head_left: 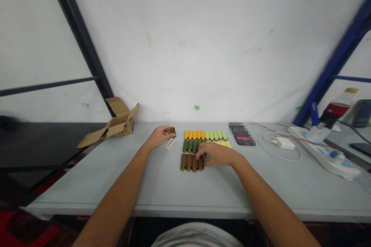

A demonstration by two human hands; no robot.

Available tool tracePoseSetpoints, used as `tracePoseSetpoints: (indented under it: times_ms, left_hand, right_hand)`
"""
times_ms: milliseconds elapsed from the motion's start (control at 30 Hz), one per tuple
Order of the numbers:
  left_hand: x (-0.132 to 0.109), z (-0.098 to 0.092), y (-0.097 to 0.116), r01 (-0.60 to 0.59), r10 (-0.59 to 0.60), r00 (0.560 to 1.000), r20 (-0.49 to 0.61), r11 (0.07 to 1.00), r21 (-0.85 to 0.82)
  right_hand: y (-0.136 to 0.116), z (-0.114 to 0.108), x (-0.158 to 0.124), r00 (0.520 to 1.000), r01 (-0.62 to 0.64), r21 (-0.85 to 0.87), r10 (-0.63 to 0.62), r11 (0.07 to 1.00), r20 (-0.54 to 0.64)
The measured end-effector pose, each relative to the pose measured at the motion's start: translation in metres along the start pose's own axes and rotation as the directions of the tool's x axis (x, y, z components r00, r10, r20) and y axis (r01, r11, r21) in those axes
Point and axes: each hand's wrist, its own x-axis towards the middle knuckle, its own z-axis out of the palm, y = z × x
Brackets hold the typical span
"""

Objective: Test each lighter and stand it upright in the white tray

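The brown blocks [191, 162] lie in a short row near the middle of the counter [162, 185], and the right hand [216, 154] rests at their right end, fingers curled onto the last one. Behind lie dark green blocks [191, 145], orange blocks [194, 134] and light green blocks [216, 135]. Farther left, the left hand [160, 136] pinches a brown piece [173, 130] over a white studded plate [168, 142]. A careless nudge could likely knock the tidy rows askew.

Single head-worn view, facing forward and down, table [162, 189] close, wall behind
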Motion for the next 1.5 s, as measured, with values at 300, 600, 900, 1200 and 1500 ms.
tracePoseSetpoints:
  times_ms: [300,600,900,1200,1500]
  left_hand:
    - [-0.001,0.002,0.003,-0.029,0.025,0.999,0.045,0.995,0.094]
    - [0.005,0.007,-0.003,-0.007,0.011,1.0,-0.028,0.987,0.16]
    - [0.004,0.01,-0.009,-0.044,0.049,0.999,-0.023,0.985,0.168]
    - [0.002,0.011,-0.001,-0.027,0.03,0.999,-0.013,0.984,0.174]
    - [0.003,0.012,0.001,0.014,-0.008,0.999,-0.039,0.985,0.17]
  right_hand:
    - [0.003,0.003,-0.001,0.999,-0.039,-0.008,0.039,0.999,0.009]
    - [-0.002,-0.004,-0.005,0.991,-0.12,-0.001,0.119,0.993,0.054]
    - [0.003,-0.003,-0.01,0.985,-0.09,-0.019,0.091,0.996,0.149]
    - [0.004,-0.011,-0.001,0.957,-0.088,0.476,0.206,0.875,-0.203]
    - [0.021,-0.003,0.018,0.718,0.277,0.892,0.54,0.357,-0.439]
